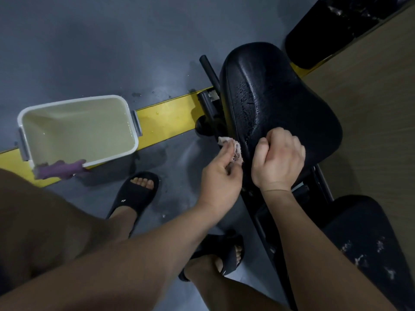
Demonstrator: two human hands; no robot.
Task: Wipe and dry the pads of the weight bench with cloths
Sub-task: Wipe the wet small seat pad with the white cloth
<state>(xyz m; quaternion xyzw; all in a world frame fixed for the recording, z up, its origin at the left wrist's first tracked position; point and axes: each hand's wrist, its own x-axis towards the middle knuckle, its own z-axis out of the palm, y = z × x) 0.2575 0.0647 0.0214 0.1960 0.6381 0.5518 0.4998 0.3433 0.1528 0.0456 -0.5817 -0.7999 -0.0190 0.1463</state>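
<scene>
Left fingers (228,153) are pinching a crumpled pinkish cloth (237,150), right fingers (280,136) curling empty on the wet black vinyl pad (280,93), needing overlapping strokes.

Dim, soft, wide-angle bending at edges

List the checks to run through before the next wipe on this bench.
1. Cloth in hand: ok, the left hand pinches it at the seat pad's left edge.
2. Seat pad dry: not ok, droplets show on it.
3. Right hand free: cannot tell, it lies curled on the seat pad with nothing visible in it.
4. Water in bucket: ok.
5. Second cloth ready: ok, the purple cloth hangs on the bucket rim.
6. Other pads clean: not ok, white flecks on the near pad and far pad.
</scene>
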